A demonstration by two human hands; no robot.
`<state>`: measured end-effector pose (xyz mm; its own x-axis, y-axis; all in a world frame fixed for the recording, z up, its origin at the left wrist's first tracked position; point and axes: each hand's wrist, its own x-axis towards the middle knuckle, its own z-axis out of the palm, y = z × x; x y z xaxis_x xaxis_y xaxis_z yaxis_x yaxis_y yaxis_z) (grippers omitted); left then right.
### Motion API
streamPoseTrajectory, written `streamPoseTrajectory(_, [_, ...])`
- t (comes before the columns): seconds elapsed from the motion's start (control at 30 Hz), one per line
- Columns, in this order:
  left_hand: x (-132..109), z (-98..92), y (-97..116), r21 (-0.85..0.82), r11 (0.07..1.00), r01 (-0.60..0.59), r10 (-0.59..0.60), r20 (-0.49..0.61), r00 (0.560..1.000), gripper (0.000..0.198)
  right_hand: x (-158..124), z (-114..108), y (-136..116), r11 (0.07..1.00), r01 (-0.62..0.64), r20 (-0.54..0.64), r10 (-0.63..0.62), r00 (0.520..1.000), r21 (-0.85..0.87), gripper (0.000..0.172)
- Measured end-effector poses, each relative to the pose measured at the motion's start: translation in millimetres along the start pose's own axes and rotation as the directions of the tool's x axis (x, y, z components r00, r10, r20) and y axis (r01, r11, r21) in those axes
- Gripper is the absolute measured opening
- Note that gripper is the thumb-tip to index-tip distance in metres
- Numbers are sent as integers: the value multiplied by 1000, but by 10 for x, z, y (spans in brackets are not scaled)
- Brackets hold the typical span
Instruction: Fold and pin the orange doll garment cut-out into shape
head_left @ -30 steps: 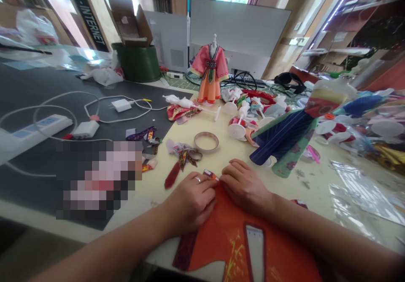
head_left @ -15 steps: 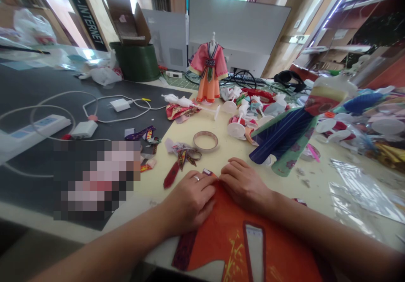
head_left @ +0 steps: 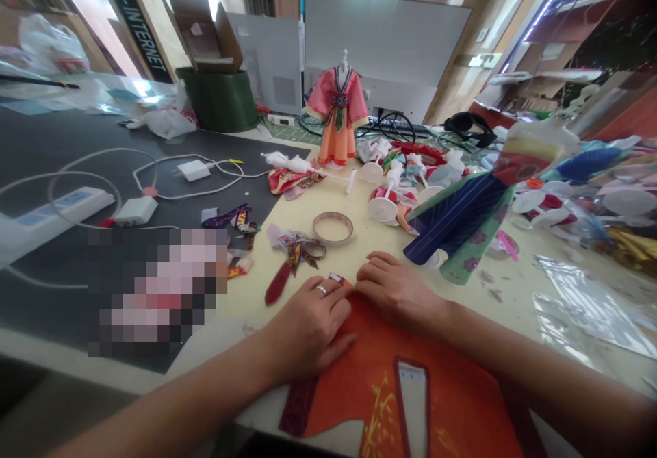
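An orange cloth garment piece (head_left: 359, 389) with yellow sprig patterns and dark red trim lies at the table's near edge. My left hand (head_left: 311, 328), with a ring on one finger, presses flat on its upper left part. My right hand (head_left: 395, 292) rests along its top edge, fingers pointing left toward my left hand. Between the two hands, a small strip of patterned trim (head_left: 337, 278) shows at the cloth's edge. My hands hide part of the cloth.
A pink and orange doll dress (head_left: 339, 112) stands behind a tape ring (head_left: 333, 229) and loose ribbons (head_left: 295, 256). A blue-green robe (head_left: 462, 225) lies close to my right hand. White doll stands (head_left: 382, 208), a power strip (head_left: 51, 215) and clear plastic sheets (head_left: 580, 307) surround the work area.
My right hand has shifted slightly up the cloth's top edge, and my left fingers have spread a little. The whole view has moved slightly.
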<state>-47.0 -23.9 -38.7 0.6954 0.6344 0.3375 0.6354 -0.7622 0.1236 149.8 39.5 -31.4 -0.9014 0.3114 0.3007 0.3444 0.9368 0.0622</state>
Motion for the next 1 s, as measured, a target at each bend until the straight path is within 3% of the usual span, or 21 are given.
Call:
streamPoseTrajectory(0.2, [-2, 9, -4, -1, 1000, -2, 2, -10, 1000, 28, -10, -60, -7, 1000, 15, 65, -15, 998, 3, 21])
streamPoseTrajectory(0.53, [-2, -2, -2, -29, 1000, 10, -10, -13, 1000, 29, -159, -95, -60, 996, -70, -17, 71, 997, 53, 22])
streamPoseTrajectory(0.8, [-2, 16, -10, -17, 1000, -8, 8, -26, 1000, 29, -115, -136, -174, 996, -33, 189, 48, 981, -81, 16])
streamPoseTrajectory(1.0, [-6, 20, -7, -52, 999, 6, -7, -12, 1000, 32, -190, -299, -185, 989, -112, 177, 128, 976, -97, 16])
